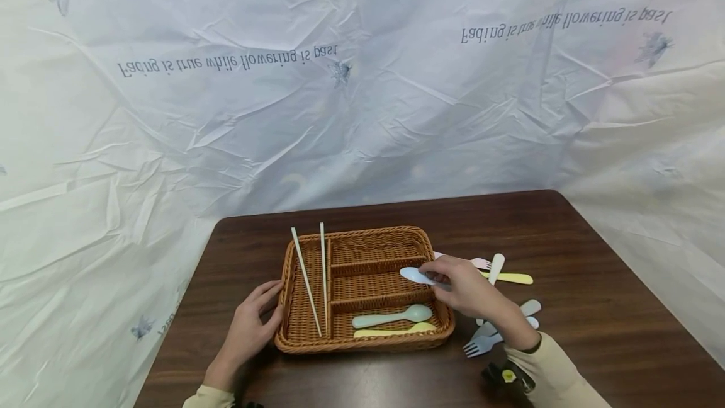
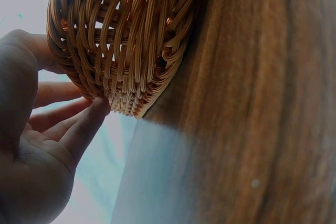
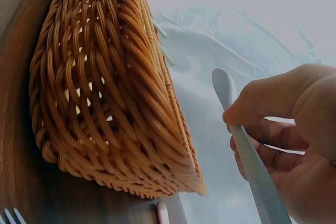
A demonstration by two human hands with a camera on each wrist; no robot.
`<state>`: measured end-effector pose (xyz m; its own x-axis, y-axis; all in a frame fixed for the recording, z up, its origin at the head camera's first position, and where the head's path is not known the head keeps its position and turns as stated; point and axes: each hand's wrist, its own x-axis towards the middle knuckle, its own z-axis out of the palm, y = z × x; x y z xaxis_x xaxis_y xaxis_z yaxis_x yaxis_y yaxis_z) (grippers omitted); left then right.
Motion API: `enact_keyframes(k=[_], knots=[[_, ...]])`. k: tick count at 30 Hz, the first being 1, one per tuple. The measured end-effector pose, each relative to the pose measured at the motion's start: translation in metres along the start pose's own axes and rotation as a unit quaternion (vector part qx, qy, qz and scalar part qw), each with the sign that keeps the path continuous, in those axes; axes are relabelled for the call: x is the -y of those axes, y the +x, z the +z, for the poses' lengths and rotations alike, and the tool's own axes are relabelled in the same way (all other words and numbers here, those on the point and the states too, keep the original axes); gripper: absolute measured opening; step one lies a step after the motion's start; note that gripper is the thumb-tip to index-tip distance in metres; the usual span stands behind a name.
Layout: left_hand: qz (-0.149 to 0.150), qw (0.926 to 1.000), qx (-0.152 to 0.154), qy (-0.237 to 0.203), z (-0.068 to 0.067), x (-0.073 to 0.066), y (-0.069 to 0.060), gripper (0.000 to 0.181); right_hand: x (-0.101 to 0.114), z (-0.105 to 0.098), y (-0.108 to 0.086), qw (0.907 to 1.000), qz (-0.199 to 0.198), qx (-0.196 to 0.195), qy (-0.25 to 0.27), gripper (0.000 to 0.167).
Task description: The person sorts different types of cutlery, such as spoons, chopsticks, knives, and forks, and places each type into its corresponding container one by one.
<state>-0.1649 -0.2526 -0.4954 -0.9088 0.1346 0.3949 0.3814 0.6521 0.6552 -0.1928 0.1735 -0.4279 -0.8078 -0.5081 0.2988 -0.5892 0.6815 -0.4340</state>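
My right hand (image 1: 466,283) pinches a light blue spoon (image 1: 415,276) between thumb and fingers, over the right end of the brown wicker basket (image 1: 374,346). In the right wrist view the spoon (image 3: 256,174) slants beside the basket's wall (image 3: 100,93), apart from it. My left hand (image 1: 248,323) touches the basket's left side with extended fingers; the left wrist view shows its fingertips against the weave (image 2: 126,40). Two pale chopsticks (image 1: 306,282) lean in the basket's long left compartment. A pale green spoon (image 1: 391,318) and a yellow utensil (image 1: 393,333) lie in its front compartment.
Right of the basket, a pink fork (image 1: 481,264), a white handle (image 1: 496,266) and a yellow handle (image 1: 512,278) lie crossed on the dark wooden table (image 1: 589,307). Nearer me lies a light blue fork (image 1: 480,345) over another pale utensil (image 1: 530,307). A printed white sheet (image 1: 362,112) hangs behind.
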Motion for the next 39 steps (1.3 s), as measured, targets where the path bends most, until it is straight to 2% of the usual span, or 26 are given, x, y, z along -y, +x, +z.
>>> enact_keyframes(k=[4, 11, 19, 29, 39], knots=[[-0.004, 1.0, 0.003, 0.001, 0.0, 0.001, -0.001, 0.043, 0.003, 0.002, 0.003, 1.0, -0.002, -0.001, -0.001, 0.031], [-0.003, 1.0, 0.006, -0.004, 0.001, 0.002, -0.002, 0.044, 0.008, 0.005, 0.004, 0.9995, -0.017, 0.024, 0.009, 0.031], [-0.011, 0.9998, 0.011, -0.011, -0.002, -0.001, 0.0, 0.043, 0.015, 0.007, 0.01, 0.9989, -0.031, 0.033, 0.013, 0.031], [0.014, 0.9999, -0.001, -0.002, -0.001, 0.001, -0.001, 0.043, 0.027, 0.013, 0.016, 0.9975, -0.049, 0.047, 0.018, 0.033], [0.019, 0.9998, -0.005, 0.005, 0.0, 0.002, -0.002, 0.042, 0.038, 0.025, 0.02, 0.9919, -0.106, 0.061, 0.034, 0.032]])
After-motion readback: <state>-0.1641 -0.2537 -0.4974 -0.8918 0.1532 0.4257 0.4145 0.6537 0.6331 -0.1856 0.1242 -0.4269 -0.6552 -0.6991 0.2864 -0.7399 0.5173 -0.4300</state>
